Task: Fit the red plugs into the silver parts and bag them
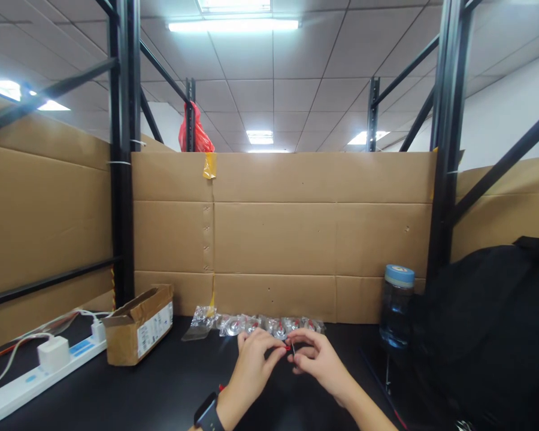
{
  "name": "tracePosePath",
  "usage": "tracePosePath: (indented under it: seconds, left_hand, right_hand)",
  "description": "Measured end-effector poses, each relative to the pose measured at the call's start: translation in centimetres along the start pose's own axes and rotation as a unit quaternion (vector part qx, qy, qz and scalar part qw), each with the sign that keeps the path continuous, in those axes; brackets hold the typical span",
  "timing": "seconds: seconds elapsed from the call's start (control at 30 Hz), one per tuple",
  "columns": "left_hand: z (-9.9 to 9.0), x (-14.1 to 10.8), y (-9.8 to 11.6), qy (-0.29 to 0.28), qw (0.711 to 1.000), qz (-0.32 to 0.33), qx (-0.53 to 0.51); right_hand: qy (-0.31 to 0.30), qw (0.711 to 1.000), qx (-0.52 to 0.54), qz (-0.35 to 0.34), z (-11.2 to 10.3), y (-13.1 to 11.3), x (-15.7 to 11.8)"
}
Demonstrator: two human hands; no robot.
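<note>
Close together over the black table (161,395), my two hands meet at a small red piece (288,345). My left hand (258,359), with a dark watch on its wrist, pinches the red piece between thumb and finger. On the other side, my right hand (312,356) has its fingers curled round a thin, shiny, needle-like item (293,348) beside the red piece. Behind the hands lies a row of clear plastic packets (236,325) with round silvery and red contents. Another bit of red shows by my left wrist.
An opened cardboard box (139,323) and a white power strip (40,380) with plugs are at the left. A bottle with a blue lid (397,305) and a black bag (494,335) stand at the right. A cardboard wall (278,239) closes off the back.
</note>
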State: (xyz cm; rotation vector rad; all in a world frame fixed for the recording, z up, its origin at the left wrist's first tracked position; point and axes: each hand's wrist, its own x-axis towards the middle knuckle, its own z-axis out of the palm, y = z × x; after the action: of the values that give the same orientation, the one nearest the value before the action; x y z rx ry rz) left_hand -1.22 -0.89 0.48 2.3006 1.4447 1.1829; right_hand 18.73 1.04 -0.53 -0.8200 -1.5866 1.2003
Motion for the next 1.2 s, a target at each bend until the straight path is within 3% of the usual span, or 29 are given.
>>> tracePosePath:
  seconds: [0.47, 0.87, 1.2]
  left_hand:
    - [0.3, -0.7, 0.3, 0.035, 0.997, 0.053, 0.044]
    - [0.3, -0.6, -0.1, 0.063, 0.993, 0.075, 0.060]
    - [0.6, -0.5, 0.0, 0.049, 0.995, 0.058, 0.062]
  right_hand:
    - [0.004, 0.997, 0.043, -0.058, 0.8, 2.9, 0.7]
    - [0.012, 0.999, 0.032, -0.038, 1.2, 1.9, 0.6]
    - [-0.011, 0.999, 0.035, -0.032, 1.1, 0.7, 0.1]
